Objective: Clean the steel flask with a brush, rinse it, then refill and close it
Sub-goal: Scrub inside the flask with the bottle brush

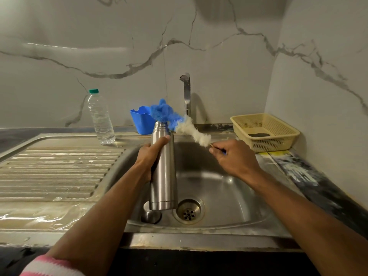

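We are at the brushing step: our left hand [148, 156] grips the steel flask [163, 168] upright over the sink [229, 188]; our right hand [232, 156] pinches the brush [179, 122], its head at the flask's 12 o'clock mouth. Next, we judge, feed it straight down.

Both hands up and engaged, forearms converging from the bottom corners.

Left hand [148, 156]: wrapped around the upper half of the steel flask [163, 170], thumb across the front pointing right, fingers hidden behind, wrist roughly straight; bare forearm runs down-left, pink-and-white sleeve at the elbow. Right hand [233, 156]: level with the left and apart from it, back of hand facing up, fingertips pinching the thin handle end of the brush [179, 121], which angles up-left toward the left hand. Right forearm bare, running down-right out of frame.
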